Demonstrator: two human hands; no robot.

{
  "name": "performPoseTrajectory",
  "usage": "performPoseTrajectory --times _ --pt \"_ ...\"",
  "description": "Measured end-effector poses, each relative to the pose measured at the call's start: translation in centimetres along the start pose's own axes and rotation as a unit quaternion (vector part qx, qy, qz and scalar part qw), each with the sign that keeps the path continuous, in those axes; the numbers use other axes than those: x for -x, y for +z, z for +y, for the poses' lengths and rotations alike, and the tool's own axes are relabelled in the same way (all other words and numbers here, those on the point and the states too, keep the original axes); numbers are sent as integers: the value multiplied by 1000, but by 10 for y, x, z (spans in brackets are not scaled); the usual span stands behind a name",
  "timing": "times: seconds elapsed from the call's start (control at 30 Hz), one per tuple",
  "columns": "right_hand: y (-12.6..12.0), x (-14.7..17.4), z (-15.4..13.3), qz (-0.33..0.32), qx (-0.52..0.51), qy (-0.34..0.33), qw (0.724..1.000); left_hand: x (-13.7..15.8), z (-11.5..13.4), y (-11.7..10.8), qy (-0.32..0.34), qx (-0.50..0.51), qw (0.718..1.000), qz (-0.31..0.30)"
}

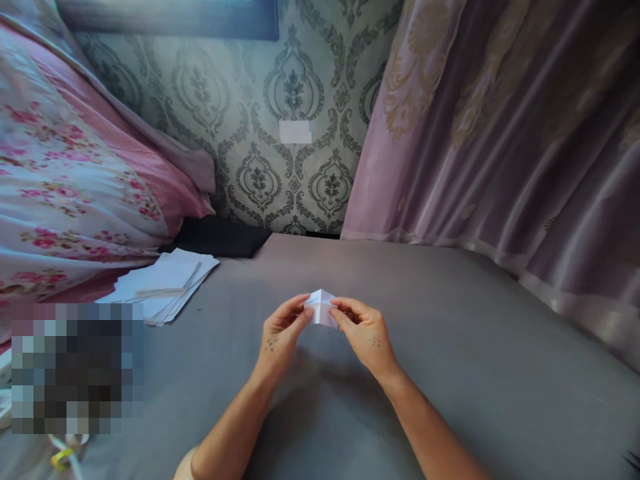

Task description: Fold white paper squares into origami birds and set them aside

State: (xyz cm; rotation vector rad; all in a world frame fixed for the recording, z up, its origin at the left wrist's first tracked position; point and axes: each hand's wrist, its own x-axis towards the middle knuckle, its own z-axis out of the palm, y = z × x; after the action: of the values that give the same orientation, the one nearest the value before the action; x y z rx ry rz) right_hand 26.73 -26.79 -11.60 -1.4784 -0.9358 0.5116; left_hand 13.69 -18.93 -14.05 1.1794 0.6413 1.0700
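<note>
My left hand (281, 328) and right hand (367, 327) — pinching folded white paper (321, 309) | paper stack (167, 277) lies left

A head-worn camera looks forward and down from close above the grey surface (475, 347), facing the patterned wall (250, 127) beyond it.

We see patterned wallpaper (245, 120) ahead, a mauve curtain (450, 167) at right — and, at left, floral fabric (75, 180) beside a flat black item (217, 237).
</note>
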Motion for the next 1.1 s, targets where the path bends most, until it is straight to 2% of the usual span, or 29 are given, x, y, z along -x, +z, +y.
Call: performPoseTrajectory --times 0.17,0.43,0.57,0.8,1.1 --pt "-4 0 1 -19 37 -21 999 -1 1 -6 46 -115 992 -3" --pt "-4 2 2 -49 60 -52 996 -2 9 -8 141 -195 969 -60" --pt "-2 2 3 -61 60 -70 994 -1 10 -7 146 -197 966 -81" --pt "-3 2 3 -64 72 -85 992 -1 6 -6 129 -177 972 -83" --pt "-6 4 -4 -73 108 -104 986 -1 13 -6 156 -222 958 -91"
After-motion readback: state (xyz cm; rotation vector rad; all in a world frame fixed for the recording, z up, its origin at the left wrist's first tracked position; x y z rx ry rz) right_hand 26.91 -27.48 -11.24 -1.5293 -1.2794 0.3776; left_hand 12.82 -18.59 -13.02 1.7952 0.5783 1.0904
